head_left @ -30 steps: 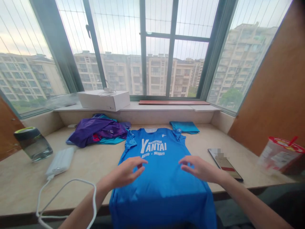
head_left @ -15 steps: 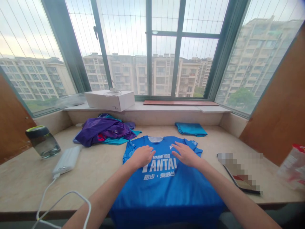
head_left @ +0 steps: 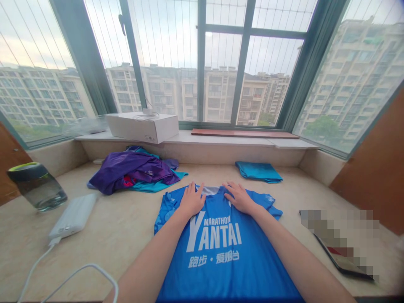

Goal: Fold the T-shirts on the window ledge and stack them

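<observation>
A blue T-shirt (head_left: pixel 217 275) with white "MARATHON YANTAI" lettering lies spread on the stone-look counter, its collar toward the window and its lower part running out of view at the bottom. My left hand (head_left: pixel 192 200) rests flat on it just left of the collar, fingers spread. Right of the collar, my right hand (head_left: pixel 239 198) lies palm down on the fabric, fingers apart. Neither hand grips the cloth. Short sleeves show on both sides, and the right one is slightly rumpled.
Purple and teal clothes (head_left: pixel 126 170) are heaped at the back left; a folded teal garment (head_left: pixel 259 171) lies back right. At left are a water bottle (head_left: pixel 39 187) and a white power bank (head_left: pixel 73 216) with its cable. A partly blurred dark-edged device (head_left: pixel 342 261) lies right. A white box (head_left: pixel 142 127) sits on the sill.
Both hands have slid up the shirt from the lettering to beside the collar, uncovering the "Y". My view has moved closer to the counter.
</observation>
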Demonstrator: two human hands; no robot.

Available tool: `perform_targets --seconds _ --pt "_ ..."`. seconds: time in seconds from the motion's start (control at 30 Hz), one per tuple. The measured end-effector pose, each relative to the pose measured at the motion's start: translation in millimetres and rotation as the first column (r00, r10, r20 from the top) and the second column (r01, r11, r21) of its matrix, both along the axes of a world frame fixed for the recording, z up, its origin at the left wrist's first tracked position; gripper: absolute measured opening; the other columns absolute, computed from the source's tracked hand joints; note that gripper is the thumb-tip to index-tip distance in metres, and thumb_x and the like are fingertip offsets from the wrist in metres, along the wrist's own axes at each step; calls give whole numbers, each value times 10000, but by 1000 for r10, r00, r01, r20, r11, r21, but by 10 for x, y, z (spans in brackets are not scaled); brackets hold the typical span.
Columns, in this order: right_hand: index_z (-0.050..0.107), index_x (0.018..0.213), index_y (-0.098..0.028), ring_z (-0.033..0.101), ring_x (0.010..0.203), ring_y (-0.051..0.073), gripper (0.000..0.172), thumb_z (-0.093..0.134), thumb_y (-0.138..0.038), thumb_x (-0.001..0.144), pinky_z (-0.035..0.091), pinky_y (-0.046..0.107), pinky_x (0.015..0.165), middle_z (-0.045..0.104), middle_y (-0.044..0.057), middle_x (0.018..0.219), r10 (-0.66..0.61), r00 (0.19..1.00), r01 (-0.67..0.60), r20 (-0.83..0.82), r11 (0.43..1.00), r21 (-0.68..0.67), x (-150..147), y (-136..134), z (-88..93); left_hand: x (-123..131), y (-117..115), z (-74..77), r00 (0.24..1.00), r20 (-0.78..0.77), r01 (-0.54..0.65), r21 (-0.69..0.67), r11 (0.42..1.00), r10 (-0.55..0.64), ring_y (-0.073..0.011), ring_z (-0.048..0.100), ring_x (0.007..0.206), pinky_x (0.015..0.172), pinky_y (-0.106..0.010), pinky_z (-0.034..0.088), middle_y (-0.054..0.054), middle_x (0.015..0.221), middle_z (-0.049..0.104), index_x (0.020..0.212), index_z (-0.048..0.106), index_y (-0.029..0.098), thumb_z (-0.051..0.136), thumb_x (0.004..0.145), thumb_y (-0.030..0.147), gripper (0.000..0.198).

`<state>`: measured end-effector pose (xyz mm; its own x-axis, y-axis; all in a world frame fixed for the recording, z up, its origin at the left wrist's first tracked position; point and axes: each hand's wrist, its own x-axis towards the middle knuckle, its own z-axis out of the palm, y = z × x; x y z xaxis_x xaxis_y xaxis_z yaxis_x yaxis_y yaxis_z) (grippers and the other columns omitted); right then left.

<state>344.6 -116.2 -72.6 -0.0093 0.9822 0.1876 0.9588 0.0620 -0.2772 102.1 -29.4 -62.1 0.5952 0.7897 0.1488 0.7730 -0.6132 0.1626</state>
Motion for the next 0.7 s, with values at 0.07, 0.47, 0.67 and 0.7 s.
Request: perform_targets --seconds 0.07,0.47,0.67,0.7 --pt "435 1526 -229 350 1479 300 519 411 -397 1036 197 555 1220 473 130 1549 -6 1000 6 14 999 40 -11 82 -11 20 13 -7 1000 2 -10 -7 1000 10 -387 275 1503 1183 -529 254 -212 1600 362 1583 300 177 378 1008 409 626" --pt "746 1023 -241 591 1205 262 334 422 -322 1043 394 456 1096 717 100 1154 274 944 -311 186 926 216 -81 -69 163 14 8 -14 999 33 -35 1 999 35 -401 301 1487 1181 -501 263 -266 1580 363 1588 233 86 421 990 421 710" --pt "728 1043 -216 682 922 217 380 388 -387 1054 490 313 846 737 84 981 15 1000 -15 -4 986 164 -79 -177 148 -6 -5 21 998 43 -43 -22 999 44 -406 291 1490 1190 -500 252 -279 1580 353 1588 222 65 432 993 420 724" --pt "716 1118 -219 688 924 217 334 427 -368 1039 489 312 853 744 75 992 -19 999 25 -39 987 161 -72 -173 136 -6 -10 29 998 48 -46 -31 998 48 -408 285 1492 1193 -499 246 -289 1582 342 1587 220 53 438 993 417 730"
